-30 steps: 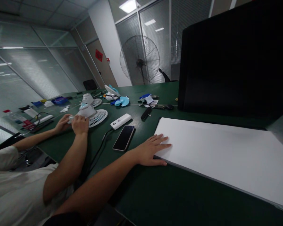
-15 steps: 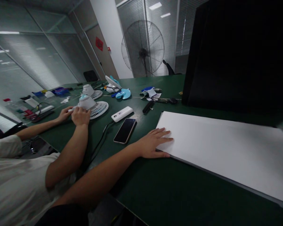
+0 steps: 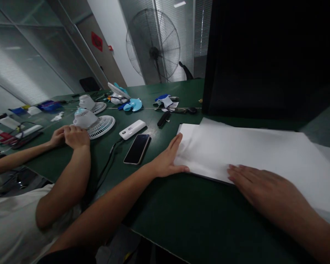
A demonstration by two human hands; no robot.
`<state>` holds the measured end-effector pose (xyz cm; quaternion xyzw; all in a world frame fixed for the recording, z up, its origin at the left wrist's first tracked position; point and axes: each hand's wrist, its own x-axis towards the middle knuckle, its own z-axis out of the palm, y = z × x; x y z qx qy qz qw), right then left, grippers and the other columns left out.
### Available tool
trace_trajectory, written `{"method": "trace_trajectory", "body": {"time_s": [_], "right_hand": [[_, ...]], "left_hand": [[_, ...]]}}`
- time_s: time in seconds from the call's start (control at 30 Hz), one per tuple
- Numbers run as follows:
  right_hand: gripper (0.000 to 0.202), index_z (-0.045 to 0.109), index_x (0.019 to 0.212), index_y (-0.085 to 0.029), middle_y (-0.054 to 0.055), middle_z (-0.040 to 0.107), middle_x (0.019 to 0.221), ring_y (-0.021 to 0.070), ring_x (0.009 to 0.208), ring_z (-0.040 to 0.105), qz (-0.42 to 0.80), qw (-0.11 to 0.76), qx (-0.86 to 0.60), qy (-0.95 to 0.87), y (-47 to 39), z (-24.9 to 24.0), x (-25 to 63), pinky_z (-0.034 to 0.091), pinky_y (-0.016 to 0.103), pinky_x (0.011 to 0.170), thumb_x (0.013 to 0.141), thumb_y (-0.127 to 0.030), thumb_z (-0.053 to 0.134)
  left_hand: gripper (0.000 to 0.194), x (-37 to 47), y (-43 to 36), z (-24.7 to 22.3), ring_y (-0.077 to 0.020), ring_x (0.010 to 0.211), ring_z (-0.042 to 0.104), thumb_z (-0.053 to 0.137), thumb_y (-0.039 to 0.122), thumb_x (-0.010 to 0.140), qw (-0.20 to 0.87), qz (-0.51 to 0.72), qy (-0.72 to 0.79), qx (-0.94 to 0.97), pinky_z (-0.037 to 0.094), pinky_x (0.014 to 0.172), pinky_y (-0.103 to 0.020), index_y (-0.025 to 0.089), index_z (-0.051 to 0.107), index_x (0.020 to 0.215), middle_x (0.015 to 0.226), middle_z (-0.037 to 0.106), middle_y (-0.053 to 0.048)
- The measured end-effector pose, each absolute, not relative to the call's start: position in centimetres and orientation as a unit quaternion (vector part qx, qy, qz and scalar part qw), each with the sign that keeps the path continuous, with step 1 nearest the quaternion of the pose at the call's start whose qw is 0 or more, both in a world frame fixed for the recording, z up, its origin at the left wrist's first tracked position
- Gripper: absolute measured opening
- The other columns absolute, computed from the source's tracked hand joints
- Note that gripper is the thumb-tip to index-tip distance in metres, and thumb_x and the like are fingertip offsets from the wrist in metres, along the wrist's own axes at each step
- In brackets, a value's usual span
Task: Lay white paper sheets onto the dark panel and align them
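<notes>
I see my two hands, left hand (image 3: pixel 169 161) and right hand (image 3: pixel 260 185), spread flat on one white sheet (image 3: pixel 253 154) at the table (image 3: pixel 192 220) edge.

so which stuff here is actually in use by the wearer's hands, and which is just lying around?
In hand:
- white sheets, top one shifted askew
- left hand at their left edge
- right hand flat on the near edge

Lying about:
- phone
- white power bank
- blue fan blade
- small white fan, handled by a co-worker's hands
- black panel
</notes>
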<state>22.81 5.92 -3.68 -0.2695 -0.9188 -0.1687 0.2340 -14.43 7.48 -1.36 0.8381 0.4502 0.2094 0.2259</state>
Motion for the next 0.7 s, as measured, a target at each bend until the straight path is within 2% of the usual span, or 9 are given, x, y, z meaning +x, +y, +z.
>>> {"method": "trace_trajectory", "body": {"time_s": [0.07, 0.13, 0.27, 0.4, 0.5, 0.6, 0.7], "right_hand": [[0.041, 0.069, 0.128, -0.02, 0.009, 0.066, 0.13, 0.0272, 0.109, 0.067, -0.214, 0.196, -0.246, -0.925, 5.5, -3.5, 21.1, 0.062, 0.047, 0.078, 0.101, -0.028, 0.04], [0.041, 0.067, 0.133, -0.022, 0.005, 0.064, 0.135, 0.025, 0.116, 0.065, -0.197, 0.185, -0.242, -0.932, 5.6, -3.3, 20.2, 0.062, 0.045, 0.085, 0.104, -0.033, 0.041], [0.043, 0.06, 0.142, -0.027, 0.001, 0.057, 0.145, 0.0238, 0.127, 0.06, -0.129, 0.175, -0.262, -0.94, 6.0, -2.8, 20.3, 0.061, 0.047, 0.091, 0.105, -0.039, 0.039], [0.048, 0.049, 0.152, -0.031, 0.002, 0.044, 0.156, 0.0242, 0.137, 0.052, -0.024, 0.152, -0.27, -0.951, 5.6, -2.3, 20.5, 0.056, 0.05, 0.101, 0.105, -0.039, 0.042], [0.051, 0.046, 0.154, -0.031, 0.004, 0.043, 0.157, 0.0243, 0.135, 0.054, 0.01, 0.149, -0.28, -0.948, 5.4, -1.9, 20.6, 0.056, 0.05, 0.102, 0.104, -0.043, 0.043], [0.051, 0.045, 0.154, -0.033, 0.003, 0.047, 0.154, 0.0237, 0.129, 0.058, -0.019, 0.169, -0.32, -0.932, 6.4, -1.6, 22.0, 0.057, 0.05, 0.1, 0.105, -0.044, 0.04], [0.053, 0.053, 0.148, -0.025, 0.008, 0.055, 0.146, 0.0282, 0.128, 0.058, -0.092, 0.172, -0.471, -0.86, 8.8, -1.6, 26.0, 0.052, 0.053, 0.105, 0.104, -0.049, 0.039]], "left_hand": [[0.116, -14.5, 7.6, -1.6, -0.0363, 0.161, -0.003, 0.065, 0.074, 0.088, 0.217, 0.217, 0.457, 0.835, 0.015, 0.13, -0.058, 0.026, -0.005, 0.167, 0.174, -0.007, -0.012], [0.108, -14.4, 7.6, -1.8, -0.0354, 0.161, 0.001, 0.065, 0.07, 0.09, 0.201, 0.199, 0.468, 0.837, 0.016, 0.13, -0.057, 0.027, 0.004, 0.168, 0.175, -0.002, -0.012], [0.091, -14.2, 7.6, -2.0, -0.0346, 0.16, 0.013, 0.066, 0.06, 0.094, 0.17, 0.167, 0.463, 0.854, 0.021, 0.129, -0.055, 0.024, 0.022, 0.165, 0.174, 0.01, -0.014], [0.066, -14.3, 7.9, -2.1, -0.0324, 0.16, 0.014, 0.061, 0.052, 0.099, 0.159, 0.178, 0.452, 0.859, 0.02, 0.129, -0.055, 0.025, 0.042, 0.157, 0.172, 0.021, -0.011], [0.062, -14.4, 8.1, -2.0, -0.0359, 0.159, 0.016, 0.065, 0.052, 0.096, 0.164, 0.184, 0.497, 0.832, 0.021, 0.127, -0.06, 0.027, 0.051, 0.151, 0.171, 0.026, -0.01], [0.063, -14.4, 8.3, -1.8, -0.0372, 0.156, 0.029, 0.07, 0.054, 0.091, 0.179, 0.188, 0.544, 0.798, 0.026, 0.125, -0.061, 0.025, 0.057, 0.146, 0.167, 0.033, -0.012], [0.061, -14.5, 8.6, -1.7, -0.0351, 0.149, 0.042, 0.069, 0.056, 0.09, 0.191, 0.199, 0.559, 0.782, 0.034, 0.122, -0.058, 0.024, 0.062, 0.141, 0.164, 0.04, -0.012]]}}
